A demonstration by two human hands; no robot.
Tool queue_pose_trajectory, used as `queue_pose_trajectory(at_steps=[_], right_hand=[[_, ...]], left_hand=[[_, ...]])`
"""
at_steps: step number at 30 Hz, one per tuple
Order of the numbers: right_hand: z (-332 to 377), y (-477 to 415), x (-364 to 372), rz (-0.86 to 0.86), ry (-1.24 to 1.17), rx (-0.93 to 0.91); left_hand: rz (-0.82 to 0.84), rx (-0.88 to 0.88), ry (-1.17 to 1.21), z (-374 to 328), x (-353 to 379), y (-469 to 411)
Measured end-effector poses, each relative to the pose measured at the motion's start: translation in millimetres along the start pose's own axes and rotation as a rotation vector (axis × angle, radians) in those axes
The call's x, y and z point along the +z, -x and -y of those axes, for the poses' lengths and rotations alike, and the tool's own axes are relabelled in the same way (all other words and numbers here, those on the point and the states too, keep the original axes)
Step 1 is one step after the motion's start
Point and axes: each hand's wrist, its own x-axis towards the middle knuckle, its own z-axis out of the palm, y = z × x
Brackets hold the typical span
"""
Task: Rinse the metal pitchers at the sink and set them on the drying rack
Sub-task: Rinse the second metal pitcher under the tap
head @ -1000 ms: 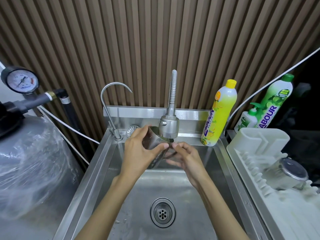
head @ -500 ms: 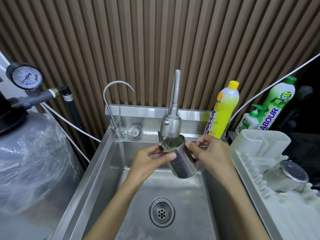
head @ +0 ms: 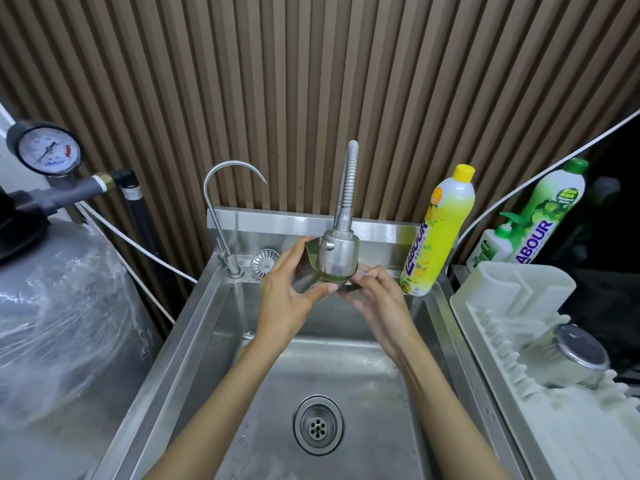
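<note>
At 12 o'clock over the stainless-steel sink (head: 173,341), left hand (head: 287,296) and right hand (head: 379,301) clasp a shiny metal pitcher (head: 306,273) under the silver sprayer head (head: 338,252); wet steel could slip, clattering short of the white plastic rack (head: 512,289) at 3 o'clock.

I have a single feed, the head camera, so no second view overlaps it. It sits above the near edge of the sink (head: 180,341) and faces forward and down, steep enough that the drain (head: 318,425) lies low in the middle of my frame while the slatted wall (head: 311,81) fills the far, upper half. The lens is wide: the straight slats fan outward toward the corners. It is close in; the basin spans most of the width, and both forearms (head: 221,403) enter from the near edge, reaching to the faucet head (head: 338,251) at centre. The left margin catches a pressure gauge (head: 48,150), the right margin the drying rack (head: 512,299).
</note>
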Motion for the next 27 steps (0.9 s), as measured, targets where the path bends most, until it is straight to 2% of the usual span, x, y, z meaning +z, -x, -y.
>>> queue_pose_trajectory(at_steps=[4,6,10,14,19,23,25,27], right_hand=[[-15,1,5,0.080,-0.148,0.083],[-17,4,5,0.109,-0.149,0.108],[-15,11,4,0.089,0.059,0.116],[-5,18,0,0.008,0.227,0.096],[16,29,3,-0.142,0.481,0.060],[38,32,9,-0.270,0.899,-0.029],[46,36,11,-0.303,1.100,-0.121],[51,39,13,-0.322,1.157,-0.193]], left_hand=[[-0.046,0.037,-0.178,-6,-8,3],[-0.067,0.040,-0.244,-12,-13,4],[-0.111,0.002,-0.395,-18,-20,5],[-0.082,-0.098,-0.402,-19,-19,10],[0.022,-0.276,-0.158,-10,-19,15],[0.205,-0.407,0.128,-1,-16,17],[0.319,-0.429,0.242,3,-14,16],[0.360,-0.417,0.299,8,-10,14]])
